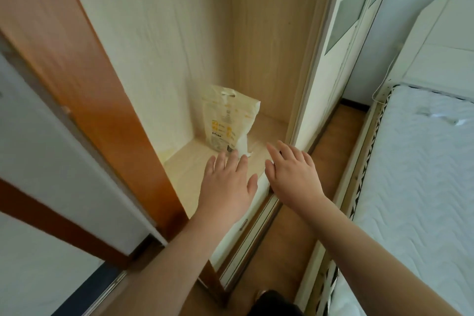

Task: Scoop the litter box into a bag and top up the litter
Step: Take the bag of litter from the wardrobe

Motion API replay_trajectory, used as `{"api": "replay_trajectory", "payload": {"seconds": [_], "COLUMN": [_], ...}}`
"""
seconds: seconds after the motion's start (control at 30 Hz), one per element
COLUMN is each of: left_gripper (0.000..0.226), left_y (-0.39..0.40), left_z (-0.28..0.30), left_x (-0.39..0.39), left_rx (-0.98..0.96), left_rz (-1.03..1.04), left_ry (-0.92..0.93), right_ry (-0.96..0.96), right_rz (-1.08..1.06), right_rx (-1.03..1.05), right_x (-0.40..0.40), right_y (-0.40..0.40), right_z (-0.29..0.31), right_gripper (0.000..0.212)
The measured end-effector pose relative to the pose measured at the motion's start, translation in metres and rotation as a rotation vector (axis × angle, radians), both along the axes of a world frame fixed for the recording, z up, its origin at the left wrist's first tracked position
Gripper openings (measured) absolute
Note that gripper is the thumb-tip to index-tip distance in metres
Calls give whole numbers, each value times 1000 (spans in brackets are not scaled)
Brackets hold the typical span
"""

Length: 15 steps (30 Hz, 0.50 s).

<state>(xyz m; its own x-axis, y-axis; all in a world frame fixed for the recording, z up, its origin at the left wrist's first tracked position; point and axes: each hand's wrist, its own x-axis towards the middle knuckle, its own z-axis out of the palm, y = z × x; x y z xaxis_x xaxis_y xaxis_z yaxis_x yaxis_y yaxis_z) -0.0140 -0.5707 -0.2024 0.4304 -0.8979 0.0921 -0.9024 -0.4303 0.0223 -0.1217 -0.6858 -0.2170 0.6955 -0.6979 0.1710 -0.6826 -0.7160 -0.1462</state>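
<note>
My left hand (227, 182) and my right hand (292, 173) both reach into the open wardrobe (256, 33), fingers straight and spread, holding nothing. The litter bag (227, 120) stands upright on the wardrobe floor, at 12 o'clock from my left hand, just beyond its fingertips. The mattress (423, 174) lies at 3 o'clock.

We saw a cream plastic litter bag (225, 120) with yellow printed squares, standing in a pale beige wood-grain wardrobe (259, 33). The glossy door frame (84, 79) was orange-brown, and the quilted mattress (420, 174) was white with a wavy pattern.
</note>
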Motion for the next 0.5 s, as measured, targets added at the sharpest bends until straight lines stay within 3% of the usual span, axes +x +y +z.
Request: {"api": "replay_trajectory", "payload": {"seconds": [0.23, 0.5], "left_gripper": [57, 56], "left_y": [-49, -165], "left_z": [-12, -38], "left_x": [15, 56], "left_rx": [-20, -44], "left_rz": [227, 320], "left_ry": [68, 93], "right_ry": [-1, 38], "right_rz": [57, 175], "right_rx": [-14, 23], "right_x": [26, 70], "right_y": [-78, -189], "right_z": [10, -20], "right_gripper": [50, 52]}}
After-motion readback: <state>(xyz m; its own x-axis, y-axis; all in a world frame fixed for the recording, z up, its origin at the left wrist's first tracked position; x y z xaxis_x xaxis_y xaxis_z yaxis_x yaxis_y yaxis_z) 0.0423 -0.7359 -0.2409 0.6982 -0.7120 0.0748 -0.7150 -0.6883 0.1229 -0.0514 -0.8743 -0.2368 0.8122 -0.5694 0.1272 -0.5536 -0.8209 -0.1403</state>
